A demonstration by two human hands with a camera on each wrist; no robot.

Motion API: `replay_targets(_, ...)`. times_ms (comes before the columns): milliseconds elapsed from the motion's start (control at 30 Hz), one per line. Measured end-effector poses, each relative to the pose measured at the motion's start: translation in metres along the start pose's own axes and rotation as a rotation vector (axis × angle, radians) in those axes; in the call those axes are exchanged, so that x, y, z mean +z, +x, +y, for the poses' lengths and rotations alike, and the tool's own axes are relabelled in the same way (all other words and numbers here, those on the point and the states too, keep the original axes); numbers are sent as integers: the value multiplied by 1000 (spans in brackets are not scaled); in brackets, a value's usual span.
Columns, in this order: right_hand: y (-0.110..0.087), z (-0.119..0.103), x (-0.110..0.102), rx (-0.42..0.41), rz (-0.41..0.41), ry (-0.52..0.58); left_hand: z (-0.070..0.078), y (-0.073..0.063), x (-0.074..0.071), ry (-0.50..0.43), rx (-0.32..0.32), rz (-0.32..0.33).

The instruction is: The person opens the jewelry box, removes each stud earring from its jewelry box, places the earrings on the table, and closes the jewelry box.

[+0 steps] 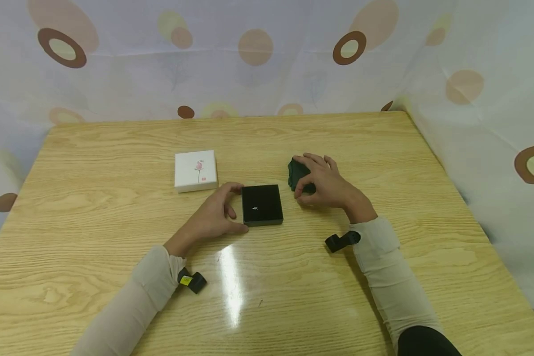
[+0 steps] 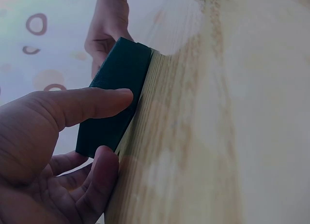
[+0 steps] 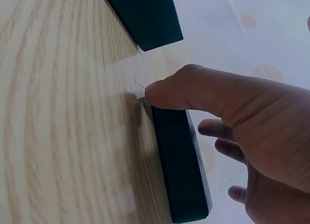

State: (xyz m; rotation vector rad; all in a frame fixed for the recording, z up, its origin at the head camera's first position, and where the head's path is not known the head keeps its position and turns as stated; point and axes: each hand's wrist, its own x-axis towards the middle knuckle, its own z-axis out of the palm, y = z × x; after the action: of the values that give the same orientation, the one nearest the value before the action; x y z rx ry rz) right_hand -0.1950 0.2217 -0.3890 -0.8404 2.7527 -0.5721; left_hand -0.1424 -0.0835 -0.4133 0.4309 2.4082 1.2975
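A small dark square box (image 1: 262, 202) with a pale star-like mark on top sits mid-table; in the left wrist view its side looks dark green. My left hand (image 1: 213, 212) holds it from the left, thumb (image 2: 111, 102) along the near side and fingers at the far side. To the right, my right hand (image 1: 324, 182) hovers over a dark green piece (image 1: 297, 173) with a wavy left edge, partly hidden by the hand. A thin, thread-like thing (image 3: 139, 83) sticks out at the right thumb's tip, pinched there. Its kind is too small to tell.
A white box (image 1: 196, 170) with a pink flower print stands left of the dark box, towards the back. The wooden table (image 1: 115, 222) meets patterned cloth (image 1: 293, 59) at its back and sides. Each wrist wears a small black camera.
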Motion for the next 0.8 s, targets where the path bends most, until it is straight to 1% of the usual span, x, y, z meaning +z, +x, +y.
replay_targets(267, -1, -1, 0, 8, -23, -2, -1, 0, 0, 8, 2, -3)
replay_targets(567, -1, -2, -2, 16, -26, -21, -2, 0, 0, 6, 3, -3)
replay_targets(667, -2, -4, -4, 14, -1, -22, -2, 0, 0, -2, 4, -2)
replay_targets(800, -3, -8, -8, -19, 98, -38, -2, 1, 0, -2, 7, -2)
